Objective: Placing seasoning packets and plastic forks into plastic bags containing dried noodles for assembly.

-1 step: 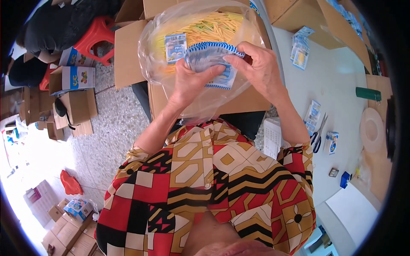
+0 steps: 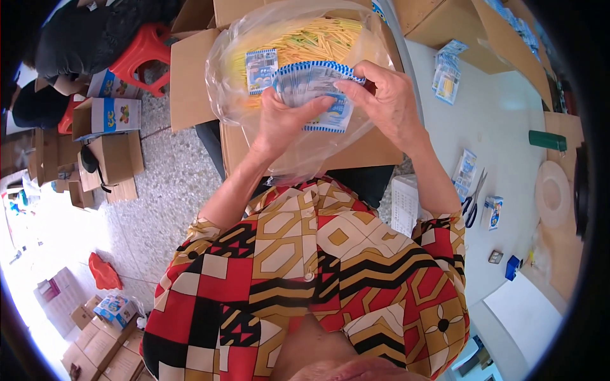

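Both my hands hold one fanned stack of small blue-and-white packets (image 2: 314, 86) in front of my chest. My left hand (image 2: 283, 124) grips the stack from below, thumb across the packets. My right hand (image 2: 387, 101) pinches the stack's right edge with its fingertips. Under the hands lies a clear plastic bag (image 2: 305, 38) full of thin yellow sticks, with another blue-and-white packet (image 2: 262, 68) inside it. The bag rests in an open cardboard box (image 2: 190, 76).
A grey table (image 2: 508, 114) at right carries more packets (image 2: 448, 70), black-handled scissors (image 2: 471, 206), a small carton (image 2: 492, 213), a green block (image 2: 546, 140) and a tape roll (image 2: 553, 193). A red stool (image 2: 143, 51) and several cardboard boxes (image 2: 108, 149) stand on the floor at left.
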Available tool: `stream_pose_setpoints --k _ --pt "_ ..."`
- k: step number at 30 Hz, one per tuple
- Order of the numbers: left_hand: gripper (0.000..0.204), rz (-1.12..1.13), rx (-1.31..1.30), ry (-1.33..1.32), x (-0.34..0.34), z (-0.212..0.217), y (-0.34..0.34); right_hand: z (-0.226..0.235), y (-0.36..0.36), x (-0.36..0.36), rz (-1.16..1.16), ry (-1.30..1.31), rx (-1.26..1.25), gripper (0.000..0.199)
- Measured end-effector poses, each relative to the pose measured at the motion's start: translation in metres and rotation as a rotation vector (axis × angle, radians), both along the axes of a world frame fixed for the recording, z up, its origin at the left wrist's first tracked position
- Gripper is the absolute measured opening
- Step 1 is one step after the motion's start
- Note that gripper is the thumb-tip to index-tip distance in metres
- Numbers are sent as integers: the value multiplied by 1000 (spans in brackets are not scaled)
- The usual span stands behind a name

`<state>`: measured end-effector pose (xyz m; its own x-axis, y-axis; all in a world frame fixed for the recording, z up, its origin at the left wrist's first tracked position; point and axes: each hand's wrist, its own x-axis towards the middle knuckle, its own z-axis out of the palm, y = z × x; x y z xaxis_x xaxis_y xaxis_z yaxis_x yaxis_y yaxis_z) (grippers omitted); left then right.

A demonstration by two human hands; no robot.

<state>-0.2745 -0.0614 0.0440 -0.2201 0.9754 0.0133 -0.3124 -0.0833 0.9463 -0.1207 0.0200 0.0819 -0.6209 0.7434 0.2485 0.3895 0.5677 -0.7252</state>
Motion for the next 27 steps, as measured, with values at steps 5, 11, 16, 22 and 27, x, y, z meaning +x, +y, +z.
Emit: stream_pose_setpoints --k 5,11,16,22,27 --pt "32 -86 -110 -92 -14 -8 -9 1 -3 -6 2 -30 -23 16" --pt "33 -100 -137 -99 -20 -15 -13 0 -8 -14 69 10 10 14" --pt "34 -23 -76 -118 -22 -15 -15 6 -11 -18 83 95 -88 27" --pt "39 44 -42 -116 -25 -17 -17 7 -14 -15 77 215 158 34" --pt "39 86 -11 -38 -28 -23 -20 10 -12 -22 54 189 113 30"
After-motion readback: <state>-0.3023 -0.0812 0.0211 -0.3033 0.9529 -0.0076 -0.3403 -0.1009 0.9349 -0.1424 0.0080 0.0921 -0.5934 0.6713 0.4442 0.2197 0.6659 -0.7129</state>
